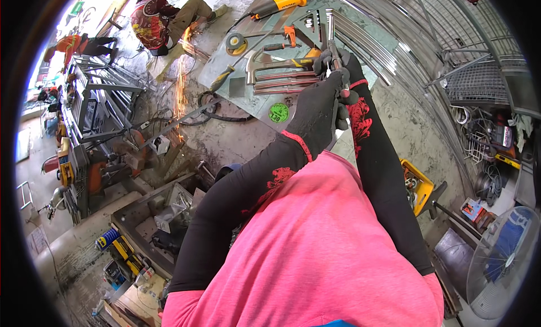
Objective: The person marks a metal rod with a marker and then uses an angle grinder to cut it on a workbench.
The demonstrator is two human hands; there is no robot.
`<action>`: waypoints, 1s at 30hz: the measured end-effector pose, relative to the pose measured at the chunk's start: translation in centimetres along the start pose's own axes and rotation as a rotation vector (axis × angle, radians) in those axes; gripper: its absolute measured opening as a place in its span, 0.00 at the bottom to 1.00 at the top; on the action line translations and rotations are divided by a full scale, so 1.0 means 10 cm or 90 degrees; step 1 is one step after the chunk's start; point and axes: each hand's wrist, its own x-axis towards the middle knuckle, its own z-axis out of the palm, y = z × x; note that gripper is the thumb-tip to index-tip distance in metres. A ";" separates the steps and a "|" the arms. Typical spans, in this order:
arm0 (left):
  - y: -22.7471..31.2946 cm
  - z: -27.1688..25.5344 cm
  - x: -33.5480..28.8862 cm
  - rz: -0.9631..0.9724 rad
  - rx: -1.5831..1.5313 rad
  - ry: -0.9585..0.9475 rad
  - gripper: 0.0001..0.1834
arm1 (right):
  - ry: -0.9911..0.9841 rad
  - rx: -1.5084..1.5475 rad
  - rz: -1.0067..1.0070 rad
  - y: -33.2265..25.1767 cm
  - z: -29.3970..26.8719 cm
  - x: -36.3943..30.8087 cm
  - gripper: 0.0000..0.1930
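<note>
Both my hands wear black gloves and are raised over the metal-topped worktable (256,104), at its near right side. A slim metal rod or tube (331,31) points away from me between them. My right hand (350,68) wraps round its middle. My left hand (324,99) is closed lower down, near a reddish end; its fingers are partly hidden. Just left of the hands lie several reddish metal strips (287,83) and a grey curved frame tool with a yellow handle (252,73). An orange-jawed clamp (290,37) rests beyond them.
A yellow power tool (282,4), a disc (236,43) and a screwdriver (223,78) lie on the table. Long metal tubes (369,48) run along the right. Sparks (181,85) fly beside a crouching person (152,20). A fan (504,262) stands lower right, near a yellow bin (420,183).
</note>
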 end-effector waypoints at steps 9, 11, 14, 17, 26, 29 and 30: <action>-0.06 -0.16 0.10 0.007 -0.033 0.082 0.27 | 0.080 -0.044 0.020 -0.10 -0.05 -0.05 0.19; -0.07 -0.28 0.02 0.094 0.074 0.081 0.25 | 0.096 0.003 0.036 -0.17 0.06 -0.07 0.14; -0.06 -0.68 0.10 0.102 0.147 -0.020 0.19 | 0.113 0.092 0.051 -0.29 0.10 -0.08 0.11; 0.05 -0.75 0.09 0.129 0.083 -0.017 0.17 | 0.131 0.164 0.054 -0.30 0.07 -0.03 0.11; 0.13 -1.34 0.37 0.126 -0.220 -0.346 0.27 | 0.006 0.231 0.038 -0.45 0.24 0.06 0.17; 0.17 -1.03 0.12 0.143 -0.211 -0.228 0.25 | 0.056 0.230 0.035 -0.47 0.17 0.08 0.19; 0.16 -0.98 0.11 0.170 -0.199 -0.231 0.25 | 0.098 0.263 0.061 -0.48 0.21 0.09 0.18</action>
